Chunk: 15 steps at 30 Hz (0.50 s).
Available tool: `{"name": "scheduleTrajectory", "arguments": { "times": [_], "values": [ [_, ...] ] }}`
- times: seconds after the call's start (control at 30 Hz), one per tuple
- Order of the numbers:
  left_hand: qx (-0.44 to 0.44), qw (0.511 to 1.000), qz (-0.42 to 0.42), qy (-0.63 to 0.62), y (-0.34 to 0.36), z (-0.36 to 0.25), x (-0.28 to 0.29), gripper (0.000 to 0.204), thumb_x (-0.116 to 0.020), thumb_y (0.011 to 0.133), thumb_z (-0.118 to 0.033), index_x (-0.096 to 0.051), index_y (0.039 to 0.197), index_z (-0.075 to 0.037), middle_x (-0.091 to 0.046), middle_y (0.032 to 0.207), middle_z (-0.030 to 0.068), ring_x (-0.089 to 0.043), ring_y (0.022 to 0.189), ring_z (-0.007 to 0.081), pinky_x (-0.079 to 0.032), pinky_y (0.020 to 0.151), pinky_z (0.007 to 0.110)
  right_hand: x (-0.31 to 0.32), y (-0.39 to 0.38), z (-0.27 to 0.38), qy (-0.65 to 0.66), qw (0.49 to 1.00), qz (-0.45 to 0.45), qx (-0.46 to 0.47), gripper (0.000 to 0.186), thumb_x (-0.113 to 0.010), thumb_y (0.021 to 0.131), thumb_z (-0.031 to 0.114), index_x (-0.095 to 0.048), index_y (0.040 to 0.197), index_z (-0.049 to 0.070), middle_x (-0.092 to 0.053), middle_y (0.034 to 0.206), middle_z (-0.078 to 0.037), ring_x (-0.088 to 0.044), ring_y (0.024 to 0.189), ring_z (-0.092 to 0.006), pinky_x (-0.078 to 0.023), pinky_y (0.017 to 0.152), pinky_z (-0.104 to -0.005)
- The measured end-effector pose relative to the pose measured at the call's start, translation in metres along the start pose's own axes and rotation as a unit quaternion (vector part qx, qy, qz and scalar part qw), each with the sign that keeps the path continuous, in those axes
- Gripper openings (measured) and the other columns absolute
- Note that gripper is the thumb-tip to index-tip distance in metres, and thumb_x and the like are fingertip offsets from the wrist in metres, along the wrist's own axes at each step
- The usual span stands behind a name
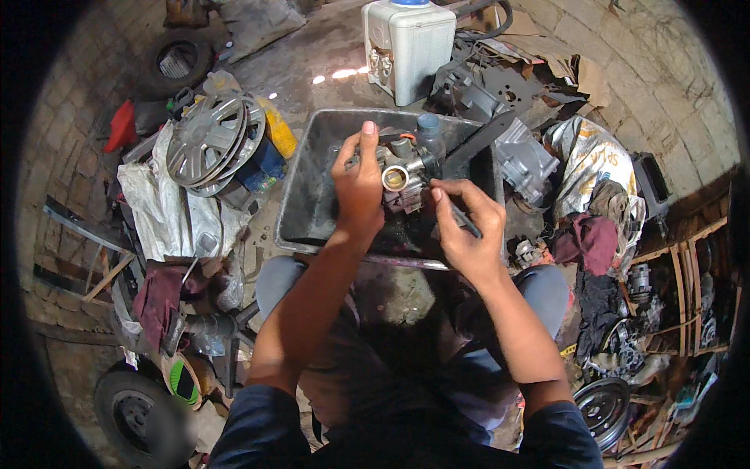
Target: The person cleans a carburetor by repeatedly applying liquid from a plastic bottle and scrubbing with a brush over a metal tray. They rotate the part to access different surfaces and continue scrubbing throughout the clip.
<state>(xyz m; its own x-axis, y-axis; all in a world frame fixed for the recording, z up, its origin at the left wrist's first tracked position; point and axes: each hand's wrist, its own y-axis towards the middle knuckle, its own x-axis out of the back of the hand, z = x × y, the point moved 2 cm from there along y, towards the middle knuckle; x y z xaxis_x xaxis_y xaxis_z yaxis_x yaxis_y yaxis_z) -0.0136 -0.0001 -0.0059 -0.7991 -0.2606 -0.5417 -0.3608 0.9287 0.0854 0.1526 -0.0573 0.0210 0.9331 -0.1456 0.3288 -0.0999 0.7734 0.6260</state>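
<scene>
My left hand (359, 191) holds a carburetor (404, 202), a grey metal body with a round brass-coloured bore facing up. Its thumb points upward along the part's left side. Thumb and forefinger of my right hand (475, 230) come together at the carburetor's right edge; whatever they pinch is too small to make out. Both hands are above a black plastic tub (301, 191) standing in front of my knees. Inside the tub, behind the carburetor, is a small bottle (430, 134) with a bluish top. A flat black bar (478, 146) slants across the tub's right rim.
A white jerrycan (410, 47) stands beyond the tub. Stacked wheel covers (211, 144) and a white sack (160, 211) lie to the left. On the right are a metal housing (522, 160), a printed sack (590, 160) and a maroon cloth (586, 244). A tyre (125, 414) rests at lower left.
</scene>
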Motion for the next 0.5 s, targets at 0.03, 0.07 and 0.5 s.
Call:
{"name": "scheduleTrajectory", "arguments": {
  "times": [0.03,0.07,0.5],
  "values": [
    [0.004,1.000,-0.002,-0.005,0.000,0.000,0.000,0.037,-0.062,0.107,-0.037,-0.070,0.109,-0.001,-0.071,0.097,0.0048,-0.065,0.085,0.0111,-0.054,0.076,0.028,-0.002,-0.002,-0.005,-0.011,1.000,-0.021,0.017,0.015,-0.071,0.090,-0.004,-0.071,0.105,-0.004,-0.075,0.096,-0.019,-0.075,0.085,-0.0278,-0.057,0.076,-0.0331],
    [0.008,1.000,-0.004,-0.012,-0.002,-0.002,-0.002,0.037,-0.062,0.108,-0.037,-0.070,0.109,-0.001,-0.071,0.098,0.0050,-0.065,0.086,0.0110,-0.054,0.077,0.028,-0.002,-0.002,-0.003,-0.004,1.000,-0.010,0.029,0.015,-0.070,0.091,-0.005,-0.071,0.106,-0.004,-0.075,0.096,-0.019,-0.075,0.084,-0.0278,-0.057,0.076,-0.0332],
    [-0.085,0.992,0.048,0.075,0.002,0.003,0.000,0.039,-0.056,0.110,-0.032,-0.068,0.119,0.005,-0.072,0.107,0.0097,-0.067,0.094,0.0141,-0.054,0.086,0.028,-0.002,-0.003,0.006,0.078,0.995,-0.007,-0.058,0.008,-0.069,0.094,-0.003,-0.072,0.101,-0.004,-0.072,0.079,-0.011,-0.070,0.070,-0.0137,-0.053,0.066,-0.0274]
  ]
}}
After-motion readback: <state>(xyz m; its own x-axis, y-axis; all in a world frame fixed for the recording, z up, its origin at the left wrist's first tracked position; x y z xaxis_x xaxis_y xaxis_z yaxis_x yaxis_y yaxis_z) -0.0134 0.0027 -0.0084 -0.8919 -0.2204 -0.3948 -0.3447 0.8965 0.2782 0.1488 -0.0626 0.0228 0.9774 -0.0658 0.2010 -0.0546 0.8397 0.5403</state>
